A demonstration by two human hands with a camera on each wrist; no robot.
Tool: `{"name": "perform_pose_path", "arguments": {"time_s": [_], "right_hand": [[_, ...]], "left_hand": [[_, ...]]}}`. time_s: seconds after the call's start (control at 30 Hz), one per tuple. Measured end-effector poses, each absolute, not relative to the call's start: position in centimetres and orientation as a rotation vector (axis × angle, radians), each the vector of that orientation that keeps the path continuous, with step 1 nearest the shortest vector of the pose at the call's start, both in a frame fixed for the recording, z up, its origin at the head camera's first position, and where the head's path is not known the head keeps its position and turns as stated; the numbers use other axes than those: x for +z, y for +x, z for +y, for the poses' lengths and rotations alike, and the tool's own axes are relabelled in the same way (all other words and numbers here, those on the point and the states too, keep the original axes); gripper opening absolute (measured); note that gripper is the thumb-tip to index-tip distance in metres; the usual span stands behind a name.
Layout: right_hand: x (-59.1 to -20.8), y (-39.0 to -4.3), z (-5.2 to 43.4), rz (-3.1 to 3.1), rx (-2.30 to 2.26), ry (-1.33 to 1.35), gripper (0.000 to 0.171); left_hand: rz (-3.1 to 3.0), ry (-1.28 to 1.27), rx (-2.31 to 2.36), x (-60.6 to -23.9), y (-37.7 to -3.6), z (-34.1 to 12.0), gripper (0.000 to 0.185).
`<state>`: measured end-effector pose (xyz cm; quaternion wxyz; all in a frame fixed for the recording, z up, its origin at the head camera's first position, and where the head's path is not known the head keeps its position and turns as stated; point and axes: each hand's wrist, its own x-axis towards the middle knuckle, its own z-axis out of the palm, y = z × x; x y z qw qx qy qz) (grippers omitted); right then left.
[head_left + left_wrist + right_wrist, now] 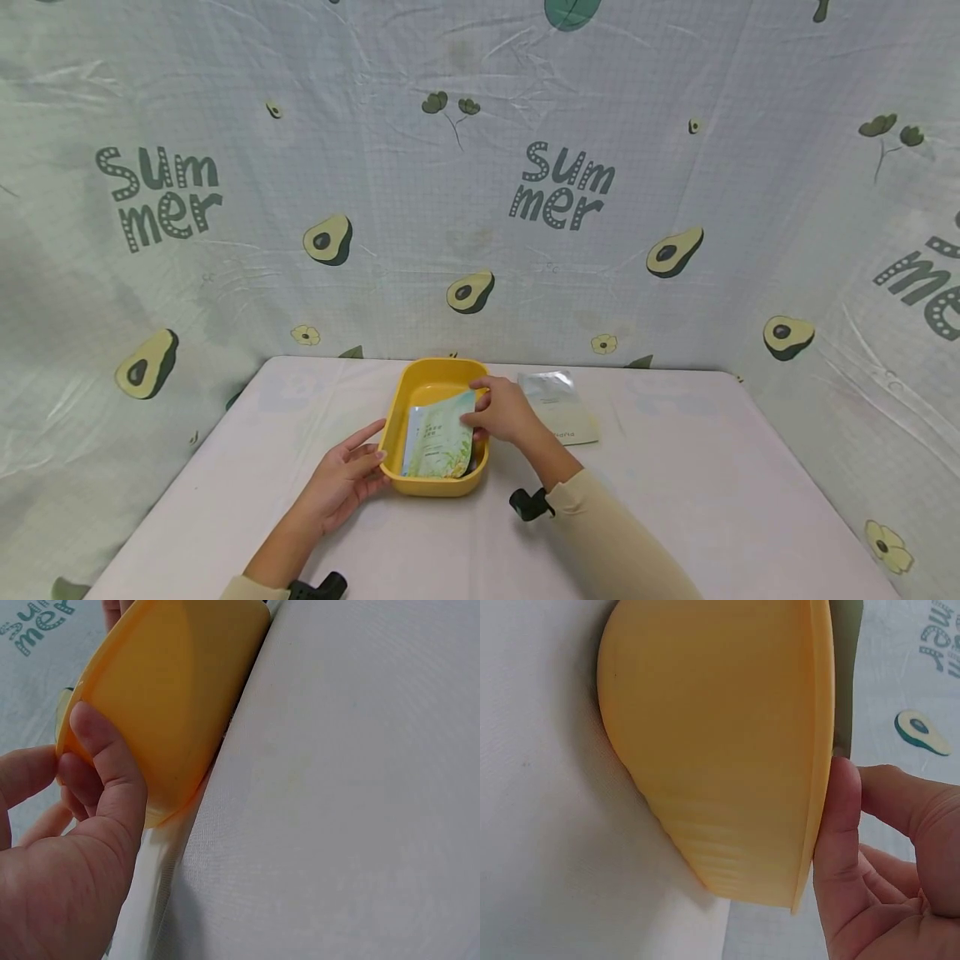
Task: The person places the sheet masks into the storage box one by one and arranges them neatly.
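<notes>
Head view, right hand (504,410) fingers pinching green sachet (438,437) lengthwise in yellow tray (396,408), left hand (347,477) steadying tray.

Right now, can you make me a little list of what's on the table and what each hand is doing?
Table: pale pink table, avocado-print sheet behind it
Tray: yellow plastic tray, near the table's middle
In the tray: green sachet, leaning up against the right wall
Beside the tray: silver sachet, flat on the table to the right
Left hand: thumb on the tray's near left rim, steadying it
Right hand: fingers pinch the green sachet's right edge over the tray
</notes>
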<state>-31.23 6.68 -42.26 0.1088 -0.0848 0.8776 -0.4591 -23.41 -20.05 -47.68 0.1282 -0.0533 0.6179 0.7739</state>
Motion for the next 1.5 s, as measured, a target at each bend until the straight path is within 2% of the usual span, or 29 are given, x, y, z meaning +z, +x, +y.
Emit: {"name": "perform_pose_path", "arguments": {"time_s": [0.33,0.9,1.13,1.5], "right_hand": [[-42.0,-30.9,7.9,2.605,-1.380,-0.233,0.056],[-44.0,-31.4,12.7,2.621,-1.608,-0.098,0.045],[-45.1,-32.0,15.0,2.690,-1.646,-0.052,0.049],[-46.4,-33.4,18.2,2.822,-1.643,-0.111,0.045]], "left_hand": [[1.803,-0.163,2.242,-47.5,-23.5,-20.1,0.065],[1.821,-0.188,2.234,-47.6,-23.5,-20.0,0.064],[1.811,-0.182,2.243,-47.5,-23.5,-20.0,0.064],[1.821,-0.185,2.234,-47.5,-23.5,-20.0,0.064]]}}
